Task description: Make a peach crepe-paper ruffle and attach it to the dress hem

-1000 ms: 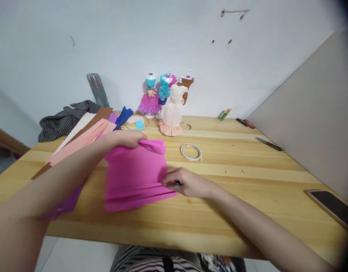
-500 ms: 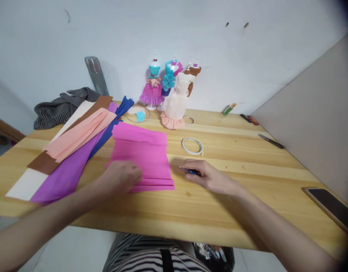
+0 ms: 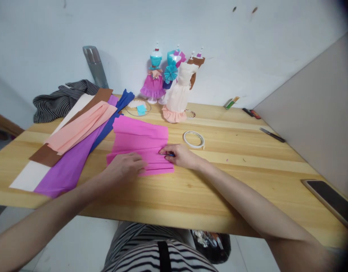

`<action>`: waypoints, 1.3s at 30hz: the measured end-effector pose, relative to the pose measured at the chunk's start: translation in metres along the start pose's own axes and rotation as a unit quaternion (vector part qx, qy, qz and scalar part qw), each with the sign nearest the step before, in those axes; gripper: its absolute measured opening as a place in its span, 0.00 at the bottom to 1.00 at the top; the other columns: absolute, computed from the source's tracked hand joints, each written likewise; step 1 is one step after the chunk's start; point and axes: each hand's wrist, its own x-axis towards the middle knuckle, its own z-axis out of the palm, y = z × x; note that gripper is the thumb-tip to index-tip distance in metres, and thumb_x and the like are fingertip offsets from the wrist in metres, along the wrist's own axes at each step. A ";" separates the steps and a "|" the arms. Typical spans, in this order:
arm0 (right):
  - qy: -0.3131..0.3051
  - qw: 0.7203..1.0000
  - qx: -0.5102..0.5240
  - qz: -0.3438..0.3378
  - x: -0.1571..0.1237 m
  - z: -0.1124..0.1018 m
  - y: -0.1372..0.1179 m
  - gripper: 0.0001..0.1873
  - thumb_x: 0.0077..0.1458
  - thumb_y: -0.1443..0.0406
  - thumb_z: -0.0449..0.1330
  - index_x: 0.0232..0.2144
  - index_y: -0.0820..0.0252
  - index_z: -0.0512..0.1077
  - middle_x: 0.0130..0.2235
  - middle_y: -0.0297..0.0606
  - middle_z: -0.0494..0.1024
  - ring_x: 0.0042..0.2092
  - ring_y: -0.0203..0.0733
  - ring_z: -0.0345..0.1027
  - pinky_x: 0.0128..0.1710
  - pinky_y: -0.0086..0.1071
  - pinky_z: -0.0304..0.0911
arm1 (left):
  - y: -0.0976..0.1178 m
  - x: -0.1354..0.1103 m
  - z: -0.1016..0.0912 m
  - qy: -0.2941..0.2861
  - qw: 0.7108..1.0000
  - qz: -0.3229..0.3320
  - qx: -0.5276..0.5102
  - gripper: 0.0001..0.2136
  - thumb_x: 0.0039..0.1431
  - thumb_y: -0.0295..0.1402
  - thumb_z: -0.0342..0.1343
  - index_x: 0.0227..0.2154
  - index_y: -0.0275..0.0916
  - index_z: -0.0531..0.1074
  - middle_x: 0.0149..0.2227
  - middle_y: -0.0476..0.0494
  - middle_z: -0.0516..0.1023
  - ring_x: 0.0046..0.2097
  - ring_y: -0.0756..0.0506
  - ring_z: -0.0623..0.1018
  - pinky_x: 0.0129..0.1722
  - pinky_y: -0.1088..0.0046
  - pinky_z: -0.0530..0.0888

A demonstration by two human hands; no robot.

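A bright pink sheet of crepe paper lies on the wooden table in front of me, with narrow horizontal folds across its lower part. My left hand rests over the lower left of the sheet; its fingertips are smeared by motion, so their grip is unclear. At the sheet's right edge, my right hand is closed around a slim dark blue tool with a thin pale tip. The tip reaches over the paper, and the fingers hide most of the tool. A roll of white tape lies behind that hand.
Layered coloured paper strips and a striped cloth lie left, near a grey bottle. Small dressed mannequins stand by the wall. A craft knife and phone lie right. A black bag sits below.
My right hand has moved left with the blue tool, from beside the pink paper onto its right edge. My left hand has shifted slightly right. The whole view has tilted a little.
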 end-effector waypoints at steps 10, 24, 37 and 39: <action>-0.004 1.000 0.015 0.005 -0.006 -0.002 0.001 0.17 0.47 0.70 0.61 0.43 0.63 0.74 0.42 0.41 0.77 0.37 0.38 0.70 0.39 0.30 0.62 | -0.022 0.042 0.022 -0.032 0.988 0.116 -0.095 0.14 0.51 0.40 0.62 0.37 0.36 0.74 0.42 0.39 0.76 0.45 0.42 0.73 0.47 0.66 0.68; -0.094 0.989 0.090 0.076 -0.060 -0.049 -0.008 0.16 0.58 0.58 0.54 0.40 0.64 0.74 0.35 0.37 0.75 0.36 0.41 0.66 0.37 0.32 0.60 | -0.002 0.037 0.023 -0.038 0.999 0.022 -0.004 0.33 0.41 0.52 0.63 0.49 0.39 0.70 0.51 0.36 0.69 0.52 0.35 0.65 0.50 0.57 0.62; -0.036 0.992 0.101 0.060 -0.044 -0.057 -0.030 0.11 0.50 0.63 0.58 0.36 0.65 0.72 0.30 0.35 0.71 0.29 0.33 0.61 0.29 0.27 0.57 | 0.002 0.031 0.025 -0.025 0.999 0.023 0.008 0.32 0.42 0.51 0.63 0.49 0.38 0.70 0.51 0.36 0.69 0.51 0.36 0.65 0.51 0.57 0.62; -0.048 0.996 0.071 -0.012 -0.044 -0.046 -0.035 0.15 0.50 0.69 0.56 0.42 0.63 0.72 0.33 0.36 0.74 0.30 0.33 0.64 0.31 0.25 0.58 | 0.002 0.031 0.024 -0.022 0.999 0.024 0.001 0.31 0.43 0.51 0.63 0.48 0.38 0.70 0.51 0.37 0.69 0.52 0.36 0.65 0.51 0.57 0.62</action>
